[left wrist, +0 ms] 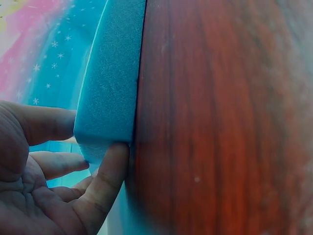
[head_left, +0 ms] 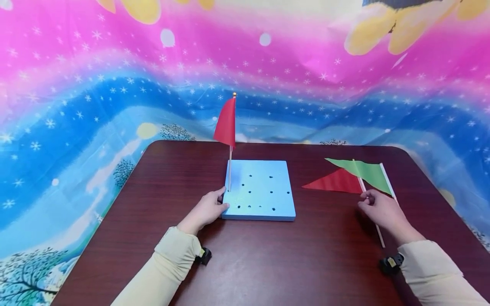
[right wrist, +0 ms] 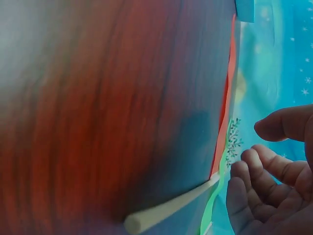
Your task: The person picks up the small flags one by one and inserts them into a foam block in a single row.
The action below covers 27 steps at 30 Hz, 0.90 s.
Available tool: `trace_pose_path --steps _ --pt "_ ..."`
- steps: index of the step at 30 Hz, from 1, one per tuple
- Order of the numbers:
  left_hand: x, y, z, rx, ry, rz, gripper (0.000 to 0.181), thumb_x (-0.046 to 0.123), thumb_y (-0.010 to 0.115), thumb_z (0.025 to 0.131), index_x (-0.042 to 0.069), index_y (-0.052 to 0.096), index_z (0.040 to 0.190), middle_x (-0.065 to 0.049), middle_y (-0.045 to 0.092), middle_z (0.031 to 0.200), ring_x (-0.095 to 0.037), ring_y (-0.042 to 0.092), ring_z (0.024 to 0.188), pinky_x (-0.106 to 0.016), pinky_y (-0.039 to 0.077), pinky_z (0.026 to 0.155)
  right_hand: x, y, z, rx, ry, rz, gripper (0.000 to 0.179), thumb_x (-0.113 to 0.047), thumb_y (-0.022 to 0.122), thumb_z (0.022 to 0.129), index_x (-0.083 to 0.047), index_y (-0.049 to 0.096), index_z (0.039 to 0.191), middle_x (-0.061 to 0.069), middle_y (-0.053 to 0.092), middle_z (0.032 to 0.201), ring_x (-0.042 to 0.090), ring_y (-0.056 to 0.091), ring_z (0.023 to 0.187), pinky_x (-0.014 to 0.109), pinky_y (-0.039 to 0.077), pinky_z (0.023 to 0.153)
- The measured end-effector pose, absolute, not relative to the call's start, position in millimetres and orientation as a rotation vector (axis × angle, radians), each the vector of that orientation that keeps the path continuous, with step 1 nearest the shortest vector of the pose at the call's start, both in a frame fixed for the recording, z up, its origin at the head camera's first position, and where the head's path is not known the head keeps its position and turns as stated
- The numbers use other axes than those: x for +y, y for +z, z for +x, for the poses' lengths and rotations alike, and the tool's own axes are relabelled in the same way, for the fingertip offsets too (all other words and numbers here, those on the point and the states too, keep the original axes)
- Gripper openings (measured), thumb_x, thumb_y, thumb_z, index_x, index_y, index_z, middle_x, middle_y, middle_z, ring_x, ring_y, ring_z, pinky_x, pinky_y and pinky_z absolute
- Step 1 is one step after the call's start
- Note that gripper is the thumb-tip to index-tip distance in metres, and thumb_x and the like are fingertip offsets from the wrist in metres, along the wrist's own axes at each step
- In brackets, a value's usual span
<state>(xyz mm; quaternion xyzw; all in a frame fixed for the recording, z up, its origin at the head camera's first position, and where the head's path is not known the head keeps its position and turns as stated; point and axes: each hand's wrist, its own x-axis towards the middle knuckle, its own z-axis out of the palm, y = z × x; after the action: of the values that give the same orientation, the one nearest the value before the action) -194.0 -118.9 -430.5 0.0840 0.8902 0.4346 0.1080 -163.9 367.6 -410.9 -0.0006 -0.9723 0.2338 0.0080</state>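
A light blue foam board (head_left: pixel 264 170) with several small holes lies on the table. Upright near its left edge stands a red triangular flag (head_left: pixel 226 123) on a thin stick. My left hand (head_left: pixel 208 208) holds the board's front left corner, thumb on top and fingers against the side, as the left wrist view also shows (left wrist: pixel 63 191). To the right, a second red flag (head_left: pixel 333 182) lies partly under a green flag (head_left: pixel 367 170). My right hand (head_left: pixel 383 208) hovers over the red flag's stick (right wrist: pixel 171 205). In the right wrist view its thumb and loosely bent fingers are apart, with nothing between them.
The dark red-brown wooden table (head_left: pixel 268 263) has rounded far corners. Behind it hangs a pink and blue cloth (head_left: pixel 291 85) with snowflakes. A small black device (head_left: pixel 204 256) is worn on the left wrist and another (head_left: pixel 391 263) on the right.
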Motion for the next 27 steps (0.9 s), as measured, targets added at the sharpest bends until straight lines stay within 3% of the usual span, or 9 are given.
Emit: trace_pose_path --steps 8,15,22,27 --pt "-119.3 -430.3 -194.2 2.601 1.297 0.252 0.065 0.004 0.065 0.098 -0.005 0.038 0.156 -0.012 0.062 0.099 -0.014 0.046 0.056 -0.030 0.046 0.065 380.8 -411.0 -168.0 -3.097 0.610 0.022 0.029 -0.018 0.067 0.094 0.008 0.057 0.100 0.008 0.058 0.079 0.028 0.056 0.076 0.043 0.047 0.070" --pt "-116.4 -426.2 -195.1 2.618 1.273 0.250 0.065 0.005 0.066 0.097 -0.005 0.040 0.155 -0.012 0.061 0.100 -0.015 0.048 0.063 -0.031 0.046 0.069 387.6 -417.8 -166.9 -3.122 0.595 0.020 0.037 -0.016 0.067 0.091 0.016 0.057 0.106 0.016 0.061 0.084 0.032 0.058 0.077 0.046 0.049 0.071" --pt "-118.0 -429.2 -193.5 2.604 1.291 0.243 0.064 0.005 0.065 0.098 -0.005 0.039 0.156 -0.015 0.062 0.107 -0.016 0.047 0.062 -0.031 0.046 0.067 393.1 -418.9 -170.9 -3.149 0.620 -0.059 0.032 -0.014 0.066 0.090 0.013 0.056 0.105 0.024 0.066 0.090 0.034 0.063 0.078 0.049 0.052 0.070" --pt "-119.2 -431.1 -192.3 2.613 1.291 0.258 0.063 0.004 0.065 0.098 -0.006 0.040 0.155 -0.012 0.063 0.101 -0.016 0.051 0.065 -0.032 0.048 0.070 400.2 -419.2 -175.0 -3.160 0.582 -0.106 0.027 -0.012 0.064 0.088 0.010 0.057 0.102 0.022 0.065 0.088 0.036 0.061 0.079 0.050 0.050 0.071"
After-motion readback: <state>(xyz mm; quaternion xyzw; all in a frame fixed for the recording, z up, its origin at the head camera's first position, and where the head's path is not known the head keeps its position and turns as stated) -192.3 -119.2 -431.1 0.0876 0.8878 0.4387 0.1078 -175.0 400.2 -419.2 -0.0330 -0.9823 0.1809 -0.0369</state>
